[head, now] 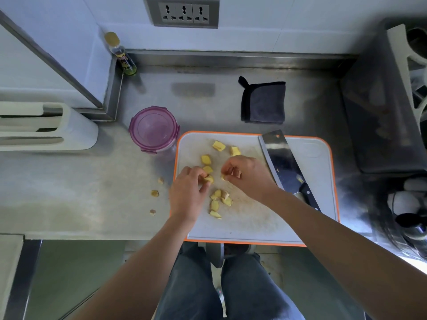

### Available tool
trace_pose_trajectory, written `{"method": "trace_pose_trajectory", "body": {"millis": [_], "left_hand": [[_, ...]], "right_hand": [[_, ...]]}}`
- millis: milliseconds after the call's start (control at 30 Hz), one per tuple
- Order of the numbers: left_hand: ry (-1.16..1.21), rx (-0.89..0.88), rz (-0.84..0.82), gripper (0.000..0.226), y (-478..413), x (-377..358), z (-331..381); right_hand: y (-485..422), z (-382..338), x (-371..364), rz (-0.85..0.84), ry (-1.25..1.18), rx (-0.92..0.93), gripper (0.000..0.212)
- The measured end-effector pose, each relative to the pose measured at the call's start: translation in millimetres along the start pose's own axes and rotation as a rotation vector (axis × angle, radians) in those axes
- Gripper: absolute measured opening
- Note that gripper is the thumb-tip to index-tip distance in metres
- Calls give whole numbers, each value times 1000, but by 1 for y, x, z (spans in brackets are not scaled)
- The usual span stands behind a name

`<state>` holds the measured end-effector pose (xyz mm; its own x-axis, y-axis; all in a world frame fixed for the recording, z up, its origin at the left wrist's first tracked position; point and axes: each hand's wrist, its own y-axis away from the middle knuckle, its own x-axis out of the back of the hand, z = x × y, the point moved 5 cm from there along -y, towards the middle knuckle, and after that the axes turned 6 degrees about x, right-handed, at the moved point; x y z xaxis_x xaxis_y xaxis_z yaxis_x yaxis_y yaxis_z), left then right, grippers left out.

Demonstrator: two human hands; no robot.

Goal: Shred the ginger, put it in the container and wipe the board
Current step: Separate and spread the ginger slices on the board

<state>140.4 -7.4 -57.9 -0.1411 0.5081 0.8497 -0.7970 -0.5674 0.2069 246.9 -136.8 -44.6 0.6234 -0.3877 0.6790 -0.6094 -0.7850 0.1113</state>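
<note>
So the left hand (188, 192) and right hand (247, 174) each pinch a ginger chunk (209, 179) mid-frame over the board (254, 227). Other chunks (216, 195) lie scattered, pointing every which way. The cleaver (280, 158) lies diagonal, handle lower right, and the container (153, 129) sits left of the board.

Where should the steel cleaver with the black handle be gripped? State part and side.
Grip the black handle, probably from the near right with the right hand. The steel cleaver lies flat on the orange-rimmed white board, blade pointing away, handle nearest that forearm.
</note>
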Motion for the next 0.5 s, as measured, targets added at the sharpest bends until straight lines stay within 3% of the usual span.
{"method": "trace_pose_trajectory", "body": {"millis": [200,500], "left_hand": [[209,30,2,13,-4,3,-5],[712,242,-210,5,-8,-16,3]], "right_hand": [[-9,-8,-13,-52,51,90,13],[0,0,1,10,-114,25,14]]}}
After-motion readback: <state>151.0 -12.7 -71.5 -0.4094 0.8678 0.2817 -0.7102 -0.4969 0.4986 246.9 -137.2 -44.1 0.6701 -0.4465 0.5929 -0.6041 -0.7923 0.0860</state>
